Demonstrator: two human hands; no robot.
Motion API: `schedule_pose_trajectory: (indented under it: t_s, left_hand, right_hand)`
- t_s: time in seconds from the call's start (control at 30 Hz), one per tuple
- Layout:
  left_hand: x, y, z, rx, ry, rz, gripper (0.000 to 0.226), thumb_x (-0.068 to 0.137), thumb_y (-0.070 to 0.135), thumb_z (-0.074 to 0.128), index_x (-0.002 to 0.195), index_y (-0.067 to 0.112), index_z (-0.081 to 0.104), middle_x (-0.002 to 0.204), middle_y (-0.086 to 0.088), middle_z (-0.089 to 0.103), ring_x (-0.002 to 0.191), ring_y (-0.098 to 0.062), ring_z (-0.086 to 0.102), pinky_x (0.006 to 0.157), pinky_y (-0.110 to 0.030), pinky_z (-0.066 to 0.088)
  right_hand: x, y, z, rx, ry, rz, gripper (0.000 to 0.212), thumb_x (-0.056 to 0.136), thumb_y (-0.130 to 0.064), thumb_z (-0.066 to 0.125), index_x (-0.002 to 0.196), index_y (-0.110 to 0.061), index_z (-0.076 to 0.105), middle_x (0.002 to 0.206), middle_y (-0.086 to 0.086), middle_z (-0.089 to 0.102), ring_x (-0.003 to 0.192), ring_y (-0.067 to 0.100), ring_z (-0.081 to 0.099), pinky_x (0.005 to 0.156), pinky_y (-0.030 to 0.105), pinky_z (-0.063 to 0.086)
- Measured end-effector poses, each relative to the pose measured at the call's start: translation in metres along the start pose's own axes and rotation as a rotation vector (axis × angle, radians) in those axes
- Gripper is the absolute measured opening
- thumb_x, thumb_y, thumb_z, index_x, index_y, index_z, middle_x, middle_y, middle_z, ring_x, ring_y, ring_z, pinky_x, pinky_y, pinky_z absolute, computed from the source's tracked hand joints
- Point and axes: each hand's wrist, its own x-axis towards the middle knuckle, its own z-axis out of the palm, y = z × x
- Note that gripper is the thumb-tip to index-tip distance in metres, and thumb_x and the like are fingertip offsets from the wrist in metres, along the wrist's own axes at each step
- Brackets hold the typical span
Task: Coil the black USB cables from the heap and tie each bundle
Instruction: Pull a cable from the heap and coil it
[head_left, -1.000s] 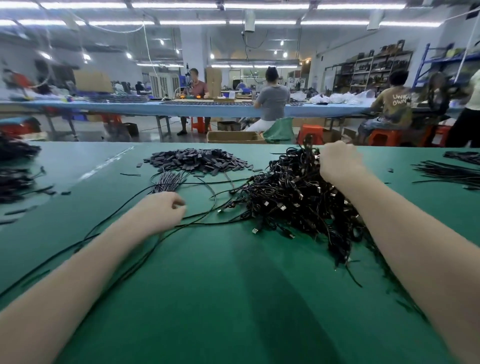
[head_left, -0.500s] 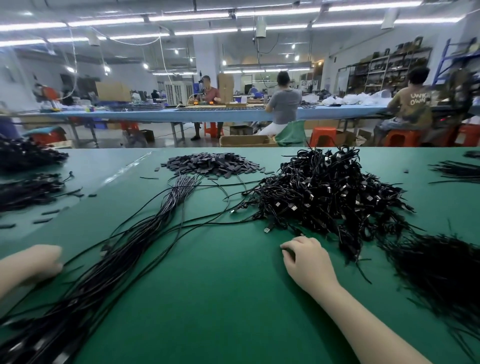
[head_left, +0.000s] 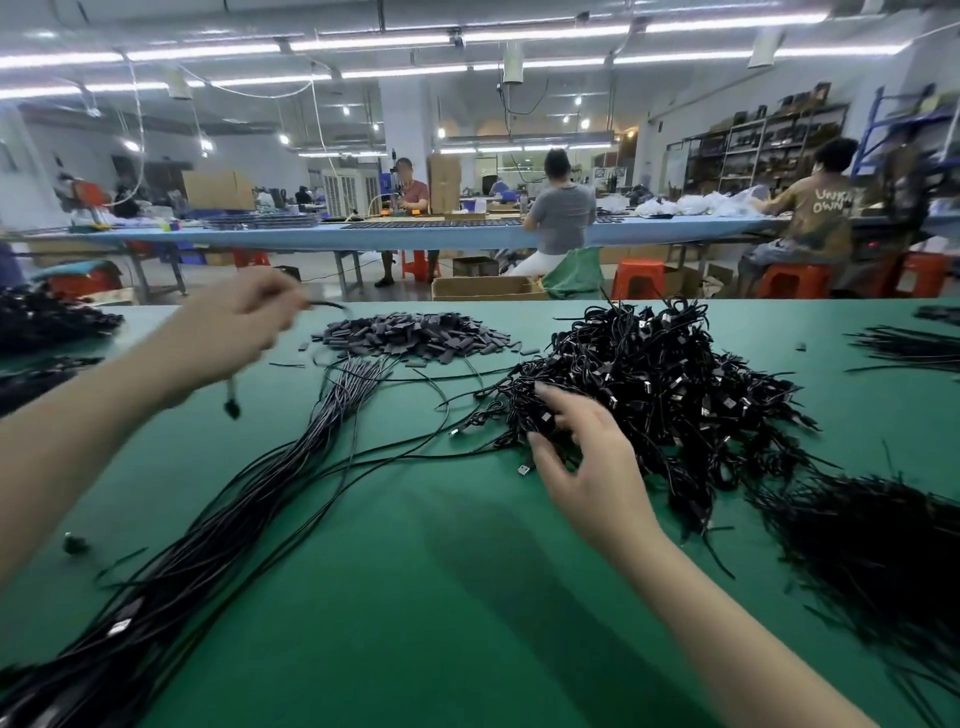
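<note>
A tangled heap of black USB cables (head_left: 654, 379) lies on the green table (head_left: 415, 597), right of centre. My right hand (head_left: 587, 462) is at the heap's near-left edge, with fingers and thumb curled round a few strands; a silver plug (head_left: 523, 470) lies by the thumb. My left hand (head_left: 234, 332) is raised and blurred at the upper left. It pinches one black cable (head_left: 327, 304), and a connector end (head_left: 231, 408) dangles below it. A sheaf of straightened cables (head_left: 249, 499) runs from the table's middle to the near-left corner.
A pile of small flat black pieces (head_left: 415, 335) lies at the table's far middle. Thin black strips (head_left: 883, 551) are heaped at the near right. More cable piles sit at the far left (head_left: 47, 319) and far right (head_left: 909, 348). Behind, people sit at a blue bench (head_left: 467, 234).
My left hand rose from the near-left table edge to the upper left, now with a cable. My right hand moved forward from the bare table into the heap's edge.
</note>
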Motion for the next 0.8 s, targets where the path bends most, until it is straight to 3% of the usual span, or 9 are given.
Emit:
schedule_pose_trajectory:
  t_s: [0.1, 0.17, 0.23, 0.3, 0.43, 0.53, 0.6, 0.73, 0.8]
  left_hand:
    - [-0.003, 0.057, 0.057, -0.004, -0.163, 0.204, 0.014, 0.094, 0.036, 0.050, 0.090, 0.027, 0.059, 0.076, 0.003, 0.060, 0.062, -0.011, 0.053, 0.057, -0.022, 0.045]
    - [-0.004, 0.081, 0.095, -0.088, -0.226, 0.245, 0.019, 0.095, 0.038, 0.052, 0.086, 0.025, 0.063, 0.069, 0.007, 0.061, 0.058, -0.013, 0.053, 0.058, -0.027, 0.046]
    - [-0.004, 0.085, 0.119, -0.269, -0.242, 0.175, 0.020, 0.095, 0.035, 0.054, 0.089, 0.019, 0.065, 0.060, 0.012, 0.055, 0.050, -0.006, 0.045, 0.054, -0.023, 0.039]
    - [-0.005, 0.083, 0.132, -0.506, -0.313, 0.086, 0.013, 0.096, 0.028, 0.055, 0.099, 0.017, 0.062, 0.065, 0.010, 0.057, 0.051, -0.002, 0.045, 0.053, -0.019, 0.040]
    - [-0.007, 0.064, 0.143, -0.643, -0.544, 0.018, 0.014, 0.093, 0.022, 0.060, 0.104, 0.014, 0.061, 0.067, 0.010, 0.064, 0.056, -0.005, 0.052, 0.054, -0.016, 0.047]
    - [0.000, 0.048, 0.137, -0.649, -0.505, -0.085, 0.032, 0.073, 0.033, 0.073, 0.095, 0.011, 0.066, 0.071, 0.005, 0.068, 0.061, -0.008, 0.061, 0.055, -0.017, 0.050]
    - [0.007, 0.038, 0.130, -0.853, -0.433, -0.209, 0.035, 0.060, 0.033, 0.079, 0.085, 0.010, 0.067, 0.069, 0.001, 0.068, 0.059, -0.008, 0.063, 0.054, -0.018, 0.052]
    - [0.014, 0.036, 0.132, -1.756, -0.303, -0.500, 0.015, 0.074, 0.022, 0.075, 0.065, 0.013, 0.067, 0.064, 0.003, 0.063, 0.053, -0.004, 0.059, 0.052, -0.015, 0.052]
    - [0.015, 0.041, 0.137, -1.863, -0.270, -0.533, 0.021, 0.085, 0.027, 0.066, 0.069, 0.015, 0.073, 0.066, 0.004, 0.059, 0.056, -0.004, 0.056, 0.057, -0.017, 0.051]
  right_hand:
    - [0.023, -0.038, -0.009, 0.033, -0.134, -0.103, 0.061, 0.089, -0.043, 0.058, 0.144, -0.035, 0.032, 0.131, -0.026, 0.039, 0.124, -0.006, 0.036, 0.097, 0.003, 0.028]
    - [0.034, -0.046, -0.016, 0.029, -0.218, -0.115, 0.047, 0.093, -0.039, 0.057, 0.137, -0.034, 0.043, 0.113, -0.028, 0.055, 0.100, -0.013, 0.049, 0.077, -0.001, 0.034]
    - [0.041, -0.045, -0.029, 0.084, -0.220, -0.025, 0.018, 0.094, -0.037, 0.055, 0.112, -0.034, 0.058, 0.071, -0.021, 0.061, 0.062, -0.005, 0.055, 0.055, 0.007, 0.038]
    - [0.046, -0.032, -0.047, 0.119, -0.163, 0.051, 0.012, 0.094, -0.037, 0.054, 0.088, -0.030, 0.062, 0.055, -0.016, 0.055, 0.046, 0.001, 0.048, 0.045, 0.013, 0.036]
    - [0.054, -0.006, -0.080, 0.098, -0.010, 0.170, 0.022, 0.094, -0.040, 0.055, 0.084, -0.026, 0.068, 0.044, -0.013, 0.044, 0.037, 0.002, 0.033, 0.036, 0.012, 0.025]
    - [0.058, 0.003, -0.093, 0.158, 0.184, 0.273, 0.024, 0.095, -0.040, 0.054, 0.083, -0.025, 0.068, 0.039, -0.013, 0.038, 0.034, 0.003, 0.027, 0.033, 0.015, 0.021]
    - [0.058, 0.003, -0.094, 0.139, 0.216, 0.290, 0.025, 0.094, -0.040, 0.054, 0.080, -0.026, 0.068, 0.039, -0.013, 0.037, 0.035, 0.003, 0.026, 0.034, 0.017, 0.022]
    - [0.052, -0.010, -0.080, 0.260, -0.102, 0.334, 0.024, 0.092, -0.042, 0.055, 0.078, -0.032, 0.071, 0.047, -0.011, 0.040, 0.043, 0.009, 0.030, 0.044, 0.026, 0.028]
    - [0.047, -0.017, -0.070, 0.345, -0.371, 0.344, 0.023, 0.090, -0.043, 0.055, 0.078, -0.032, 0.072, 0.049, -0.011, 0.041, 0.044, 0.009, 0.031, 0.043, 0.022, 0.029]
